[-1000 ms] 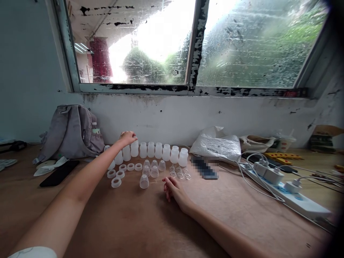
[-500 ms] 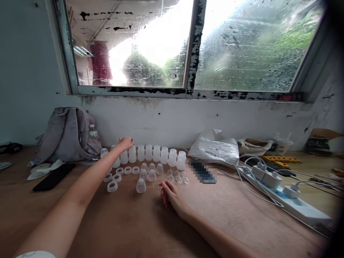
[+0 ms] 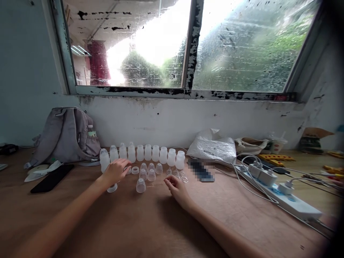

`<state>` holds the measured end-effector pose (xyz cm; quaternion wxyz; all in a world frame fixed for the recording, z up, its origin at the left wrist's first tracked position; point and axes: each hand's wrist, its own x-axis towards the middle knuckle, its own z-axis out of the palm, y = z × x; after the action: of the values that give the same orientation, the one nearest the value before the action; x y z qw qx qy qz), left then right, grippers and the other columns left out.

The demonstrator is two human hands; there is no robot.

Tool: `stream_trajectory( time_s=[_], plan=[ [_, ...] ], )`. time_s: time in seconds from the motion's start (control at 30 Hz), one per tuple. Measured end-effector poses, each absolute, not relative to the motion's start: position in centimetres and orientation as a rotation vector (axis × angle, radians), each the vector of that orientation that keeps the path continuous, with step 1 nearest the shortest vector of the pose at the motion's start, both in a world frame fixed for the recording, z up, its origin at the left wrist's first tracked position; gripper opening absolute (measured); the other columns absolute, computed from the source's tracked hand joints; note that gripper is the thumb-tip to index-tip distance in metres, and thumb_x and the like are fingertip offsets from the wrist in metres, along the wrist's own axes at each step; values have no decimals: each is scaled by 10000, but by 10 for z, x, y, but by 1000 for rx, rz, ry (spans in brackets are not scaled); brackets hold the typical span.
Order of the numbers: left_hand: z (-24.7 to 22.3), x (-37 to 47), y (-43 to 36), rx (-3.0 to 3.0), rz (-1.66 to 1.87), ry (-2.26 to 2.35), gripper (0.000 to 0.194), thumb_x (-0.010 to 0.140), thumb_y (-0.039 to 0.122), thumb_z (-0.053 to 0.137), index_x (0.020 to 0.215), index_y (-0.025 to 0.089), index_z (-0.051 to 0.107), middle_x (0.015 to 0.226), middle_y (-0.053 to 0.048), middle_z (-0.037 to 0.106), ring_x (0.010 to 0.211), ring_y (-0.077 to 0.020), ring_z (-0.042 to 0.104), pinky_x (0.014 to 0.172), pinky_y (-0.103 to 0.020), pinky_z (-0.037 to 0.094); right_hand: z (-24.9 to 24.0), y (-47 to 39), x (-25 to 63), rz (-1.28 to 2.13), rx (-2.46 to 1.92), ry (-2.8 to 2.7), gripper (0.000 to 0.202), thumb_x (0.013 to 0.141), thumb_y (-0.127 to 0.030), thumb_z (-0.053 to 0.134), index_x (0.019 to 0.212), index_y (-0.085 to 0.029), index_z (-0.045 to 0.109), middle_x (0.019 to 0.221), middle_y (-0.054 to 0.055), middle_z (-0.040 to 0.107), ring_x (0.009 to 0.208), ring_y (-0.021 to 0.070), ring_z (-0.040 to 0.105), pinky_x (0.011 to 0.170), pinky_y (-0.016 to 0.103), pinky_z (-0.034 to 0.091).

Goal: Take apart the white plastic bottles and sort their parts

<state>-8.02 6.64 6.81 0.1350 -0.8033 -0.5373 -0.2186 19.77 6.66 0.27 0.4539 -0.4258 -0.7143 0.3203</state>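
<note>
Frosted bottles (image 3: 147,152) upright in a row, white collars (image 3: 135,172), clear domed caps (image 3: 143,175), thin rings (image 3: 185,181) before them

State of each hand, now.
Left hand: over white rings; grip can't be told.
Right hand: loosely curled near thin rings; whether holding anything, unclear.

You work at a brown tabletop (image 3: 150,225) in what looks like a makeshift workroom, where bottles (image 3: 147,153) stand in a row behind sorted rings (image 3: 135,170) and clear caps (image 3: 141,186), a plug-laden power strip (image 3: 298,206) stretches at right, and a paint-flaked window frame (image 3: 129,91) tops a stained wall (image 3: 166,125).
</note>
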Motion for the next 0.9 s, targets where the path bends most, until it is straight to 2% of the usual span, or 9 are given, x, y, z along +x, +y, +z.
stream_trajectory(
  time_s=[0.1,0.17,0.4,0.47,0.57,0.67,0.77,0.9],
  plan=[
    [45,-100,36,-2288,-677,-1709,208,808,337,359,774,214,523,779,-25,578,710,-164,541,631,-256,402,5,79,213,352,-1112,-1986,187,801,-331,416,735,-195,525,604,1,515,538,135,480,519,249,342],
    [37,-111,27,-2281,-626,-1797,211,782,387,387,729,215,498,758,-7,556,641,-148,529,571,-242,391,3,87,220,179,-1232,-2080,161,803,-306,408,811,-203,532,654,16,550,577,153,505,543,254,335],
    [25,-118,29,-2357,-456,-1789,261,758,426,423,644,196,471,726,-5,520,646,-153,527,524,-232,379,-5,104,223,90,-1632,-2081,321,815,-324,411,1088,-164,468,781,80,623,751,197,570,621,260,344],
    [21,-113,28,-2416,-504,-1689,258,782,408,407,666,190,484,791,-16,524,643,-142,528,533,-232,401,-3,104,221,76,-1642,-2121,305,821,-329,403,1064,-166,490,811,86,627,776,199,570,632,260,345],
    [16,-104,24,-2488,-669,-1478,234,816,353,389,723,176,509,962,-53,504,673,-121,539,603,-242,445,0,98,217,88,-1569,-2169,257,822,-344,407,973,-170,521,744,58,617,708,180,564,611,252,352],
    [14,-93,20,-2467,-885,-1214,163,819,274,417,774,167,531,1050,-86,482,879,-167,535,769,-290,448,3,81,205,102,-1363,-2191,222,818,-357,418,908,-181,519,731,29,583,652,148,537,598,240,366],
    [14,-81,15,-2420,-1026,-1056,86,800,219,465,795,166,533,1088,-99,483,1022,-203,477,844,-331,429,3,55,190,113,-1109,-2278,184,818,-337,427,883,-197,528,857,44,558,746,151,522,651,250,384],
    [22,-60,10,-2523,-1025,-892,65,806,192,464,824,165,520,1093,-93,521,1042,-191,471,863,-333,429,3,29,178,97,-909,-2435,164,778,-263,493,926,-207,536,913,58,535,876,188,484,765,307,371]
  ],
)
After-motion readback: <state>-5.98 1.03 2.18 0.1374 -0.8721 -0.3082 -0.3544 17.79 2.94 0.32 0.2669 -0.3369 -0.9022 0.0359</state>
